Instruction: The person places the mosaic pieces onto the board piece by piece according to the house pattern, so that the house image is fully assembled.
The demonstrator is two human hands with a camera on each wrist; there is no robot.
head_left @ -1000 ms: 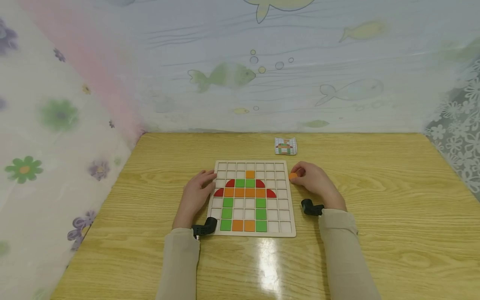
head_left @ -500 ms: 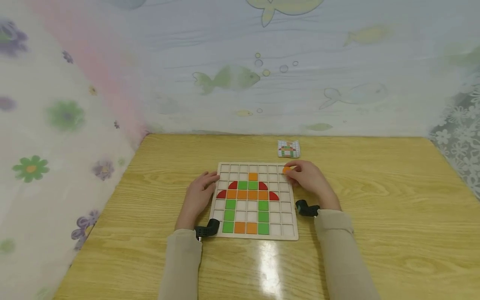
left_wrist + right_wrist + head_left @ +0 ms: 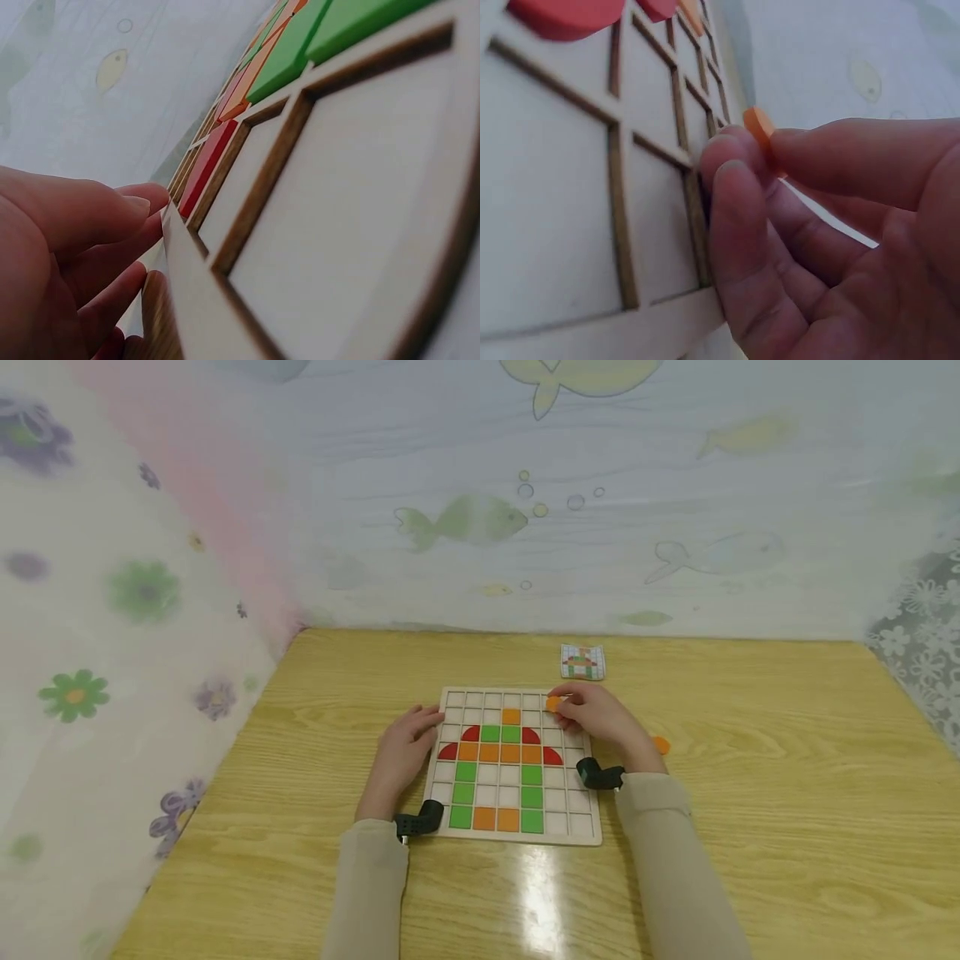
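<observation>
A wooden grid board point(image 3: 573, 799) lies on the table, with green and orange square tiles and red quarter-round tiles set in its cells. My right hand point(image 3: 592, 710) pinches a small orange tile point(image 3: 553, 703) between thumb and fingers over the board's upper right cells. In the right wrist view that orange tile point(image 3: 760, 131) shows edge-on, largely covered by fingers. My left hand point(image 3: 405, 752) rests at the board's left edge, fingers fairly straight, fingertips right at the rim. A red tile point(image 3: 206, 169) sits close to them in the left wrist view.
A small printed card point(image 3: 582, 662) with a coloured grid pattern lies behind the board. Another orange piece point(image 3: 661, 745) lies on the table point(image 3: 780, 827), right beside the right wrist. A patterned wall point(image 3: 450, 560) borders the table's far edge.
My right hand has moved left with the orange tile, from beside the board to over its upper right cells. The orange piece by the wrist has come into sight. The left hand stays put.
</observation>
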